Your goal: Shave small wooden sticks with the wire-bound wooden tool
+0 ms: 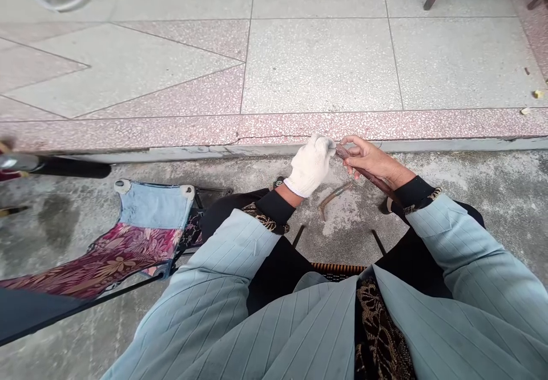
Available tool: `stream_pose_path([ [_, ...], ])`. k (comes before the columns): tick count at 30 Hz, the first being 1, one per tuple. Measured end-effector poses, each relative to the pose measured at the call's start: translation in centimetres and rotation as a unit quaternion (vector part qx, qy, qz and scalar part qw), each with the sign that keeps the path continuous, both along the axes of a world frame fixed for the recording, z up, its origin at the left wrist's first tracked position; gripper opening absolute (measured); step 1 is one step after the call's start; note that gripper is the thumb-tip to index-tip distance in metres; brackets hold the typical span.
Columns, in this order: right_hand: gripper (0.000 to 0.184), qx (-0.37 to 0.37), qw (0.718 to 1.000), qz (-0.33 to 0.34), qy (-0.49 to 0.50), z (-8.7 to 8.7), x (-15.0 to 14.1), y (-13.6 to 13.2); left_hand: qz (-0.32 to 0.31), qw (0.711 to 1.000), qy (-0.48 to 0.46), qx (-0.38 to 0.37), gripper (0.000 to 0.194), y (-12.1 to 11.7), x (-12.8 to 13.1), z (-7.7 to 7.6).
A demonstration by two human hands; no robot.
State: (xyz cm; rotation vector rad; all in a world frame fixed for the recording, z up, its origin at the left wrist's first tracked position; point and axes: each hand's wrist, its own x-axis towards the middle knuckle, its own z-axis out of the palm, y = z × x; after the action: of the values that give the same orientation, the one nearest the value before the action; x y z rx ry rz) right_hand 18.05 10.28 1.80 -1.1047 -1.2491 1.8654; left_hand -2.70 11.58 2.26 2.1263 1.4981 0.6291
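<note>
Your right hand (372, 160) holds long brown stick (377, 182), which slants back toward your right cuff. Your gloved left hand (311, 164) sits curled at stick's far tip; cannot tell its grip. Lower down, bent brown piece (334, 198) lies on concrete ground (454, 169). Beyond: pink-edged tiled step (321, 66).

Soft, diffuse daylight on pale floor tiles (321, 66), left edge blurry.
</note>
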Motion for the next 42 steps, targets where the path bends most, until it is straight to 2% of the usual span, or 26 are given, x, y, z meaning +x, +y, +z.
stream_pose_path([
  [4,0.049,0.018,0.998,-0.056,-0.002,-0.1,-1.0,-0.4,0.013,0.999,-0.019,0.038,0.011,0.2,0.1,-0.4],
  [7,0.051,0.002,0.998,-0.064,0.016,0.3,-1.3,-0.6,0.011,0.998,-0.049,0.039,0.013,0.9,-0.1,-0.4],
  [10,0.054,-0.011,0.998,-0.065,0.019,0.7,-1.3,-0.5,-0.005,0.996,-0.078,0.05,0.012,1.2,-0.3,-0.4],
  [14,0.055,0.024,0.992,-0.126,-0.02,1.1,-0.6,0.1,-0.036,0.985,-0.161,0.049,0.01,0.2,0.1,-0.8],
  [17,0.054,0.04,0.992,-0.122,-0.003,1.6,0.0,0.4,-0.031,0.956,-0.291,-0.009,0.019,-0.3,0.2,-0.8],
  [20,0.055,0.039,0.994,-0.097,0.025,2.0,0.4,0.4,0.031,0.898,-0.435,-0.059,0.038,0.2,0.2,-0.3],
  [22,0.056,0.035,0.995,-0.08,0.035,2.1,0.3,0.3,0.044,0.871,-0.478,-0.101,0.049,0.8,0.2,0.0],
  [26,0.058,0.032,0.997,-0.054,0.046,1.5,-0.3,0.1,0.004,0.838,-0.494,-0.23,0.069,1.0,0.8,0.3],
  [29,0.057,0.049,0.996,-0.056,0.038,0.9,-0.8,0.1,-0.004,0.816,-0.504,-0.283,0.073,0.7,1.2,0.3],
  [34,0.054,0.093,0.994,-0.061,0.004,0.6,-0.8,0.1,0.006,0.778,-0.537,-0.325,0.066,0.4,1.3,0.8],
  [37,0.052,0.106,0.992,-0.063,-0.009,0.8,-0.8,0.1,0.001,0.77,-0.541,-0.338,0.065,0.3,1.3,1.2],
  [42,0.06,0.067,0.993,-0.067,0.065,1.1,-0.8,0.1,0.0,0.759,-0.554,-0.341,0.065,-0.2,1.7,1.0],
])
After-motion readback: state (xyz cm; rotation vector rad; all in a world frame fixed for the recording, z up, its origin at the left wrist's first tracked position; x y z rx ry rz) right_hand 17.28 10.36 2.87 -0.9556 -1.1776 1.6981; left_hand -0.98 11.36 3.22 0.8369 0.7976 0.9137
